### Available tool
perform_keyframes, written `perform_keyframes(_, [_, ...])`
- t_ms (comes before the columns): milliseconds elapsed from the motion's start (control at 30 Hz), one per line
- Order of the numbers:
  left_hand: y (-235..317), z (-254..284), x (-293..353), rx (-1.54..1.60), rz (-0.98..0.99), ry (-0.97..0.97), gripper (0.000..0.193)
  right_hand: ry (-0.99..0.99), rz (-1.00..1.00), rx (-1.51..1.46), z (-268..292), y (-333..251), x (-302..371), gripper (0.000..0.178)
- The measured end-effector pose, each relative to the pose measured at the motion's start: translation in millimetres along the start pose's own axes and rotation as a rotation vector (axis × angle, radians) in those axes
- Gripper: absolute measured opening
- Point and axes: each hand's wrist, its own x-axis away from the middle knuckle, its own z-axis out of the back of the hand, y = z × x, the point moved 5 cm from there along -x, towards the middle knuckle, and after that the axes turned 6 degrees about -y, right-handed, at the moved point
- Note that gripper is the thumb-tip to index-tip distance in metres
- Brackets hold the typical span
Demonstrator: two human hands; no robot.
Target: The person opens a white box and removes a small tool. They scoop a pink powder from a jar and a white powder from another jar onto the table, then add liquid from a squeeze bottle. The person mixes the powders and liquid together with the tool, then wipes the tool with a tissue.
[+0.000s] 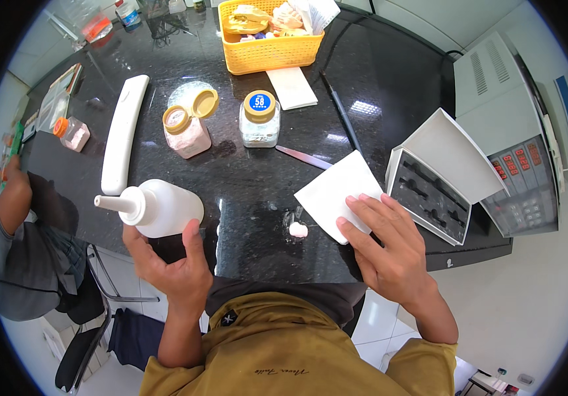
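Note:
My left hand (173, 274) is closed round the near side of a white plastic squeeze bottle (172, 208). Thumb and index finger lie on either side of it, and the nozzle points left; the other fingers are hidden. My right hand (389, 247) lies flat on a square of white paper (339, 188), fingers stretched out over its right part. Between the hands a small pink lump (298, 230) sits on the black table (251, 247), with smeared powder around it. Just above the paper, a slim pink-purple stick (304, 158) runs partly under its corner.
Beyond stand a flip-lid jar of pink powder (188, 138), a gold-lidded jar (260, 122) and a yellow basket (271, 53). A long white case (124, 132) lies left, a dark pen-like tool (342, 112) right, near an open white box (429, 191). Another person (23, 244) sits far left.

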Motion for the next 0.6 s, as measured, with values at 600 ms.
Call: perform_keyframes(600, [-4, 1, 1, -0.003, -0.002, -0.002, 0.075, 0.538, -0.362, -0.072, 81, 61, -54, 0.019])
